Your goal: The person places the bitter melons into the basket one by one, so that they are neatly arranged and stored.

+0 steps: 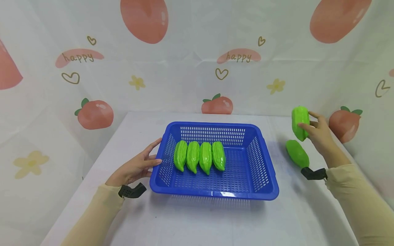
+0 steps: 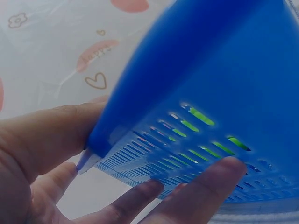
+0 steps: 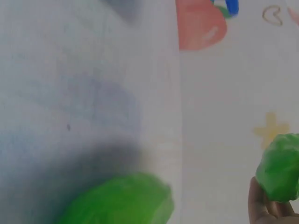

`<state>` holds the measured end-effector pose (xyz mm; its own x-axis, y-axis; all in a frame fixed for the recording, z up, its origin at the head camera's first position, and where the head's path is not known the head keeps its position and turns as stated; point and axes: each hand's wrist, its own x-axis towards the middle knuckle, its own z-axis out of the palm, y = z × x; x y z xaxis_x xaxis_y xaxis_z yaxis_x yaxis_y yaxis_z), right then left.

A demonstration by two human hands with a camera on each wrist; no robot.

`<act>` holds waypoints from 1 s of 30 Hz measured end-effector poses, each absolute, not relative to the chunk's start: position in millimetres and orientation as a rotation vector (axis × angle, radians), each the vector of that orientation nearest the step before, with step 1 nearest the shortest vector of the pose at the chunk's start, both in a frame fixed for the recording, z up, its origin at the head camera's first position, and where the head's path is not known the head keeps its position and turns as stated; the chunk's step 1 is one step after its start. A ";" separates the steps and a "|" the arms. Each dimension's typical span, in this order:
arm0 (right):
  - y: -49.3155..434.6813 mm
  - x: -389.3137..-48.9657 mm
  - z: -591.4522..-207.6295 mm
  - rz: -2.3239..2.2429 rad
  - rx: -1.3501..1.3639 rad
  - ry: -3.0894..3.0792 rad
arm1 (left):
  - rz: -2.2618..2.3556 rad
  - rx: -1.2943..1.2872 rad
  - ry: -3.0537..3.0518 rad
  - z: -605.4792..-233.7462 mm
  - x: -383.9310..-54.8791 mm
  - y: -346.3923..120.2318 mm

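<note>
A blue plastic basket (image 1: 197,194) stands on the table with several bright green, ridged bitter melons (image 1: 193,157) side by side in its left half. At its left end, my left hand (image 1: 138,165) grips the rim. The left wrist view shows the thumb at the rim and fingers (image 2: 205,186) against the slotted outer wall. Off to the right, my right hand (image 1: 320,131) holds another bitter melon (image 1: 300,123) upright, above the table, between thumb and fingers. Below it, one more bitter melon (image 1: 297,153) lies on the table. The right wrist view catches the held one at its lower right edge.
The table (image 1: 215,225) has a white cover. Behind it and at both sides hangs a white cloth (image 1: 184,75) printed with peaches, hearts and flowers. A black wrist camera (image 1: 132,191) sits on the left wrist and another camera (image 1: 314,173) on the right.
</note>
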<state>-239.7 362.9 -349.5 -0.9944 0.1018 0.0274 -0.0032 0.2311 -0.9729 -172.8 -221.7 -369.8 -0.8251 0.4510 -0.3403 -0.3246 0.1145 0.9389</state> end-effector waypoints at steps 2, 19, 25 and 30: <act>354.3 -236.9 -345.7 1.990 -0.046 -2.297 | 1.768 0.118 1.832 -369.7 -172.6 -221.7; 302.0 -214.0 -327.6 2.083 0.313 -2.244 | 1.768 0.106 1.836 -369.4 -171.8 -222.4; 286.2 -208.8 -325.6 2.198 0.375 -2.133 | 1.766 0.106 1.842 -369.6 -172.0 -222.2; 275.1 -204.6 -327.8 2.145 0.437 -2.139 | 1.765 0.103 1.842 -369.5 -170.7 -222.5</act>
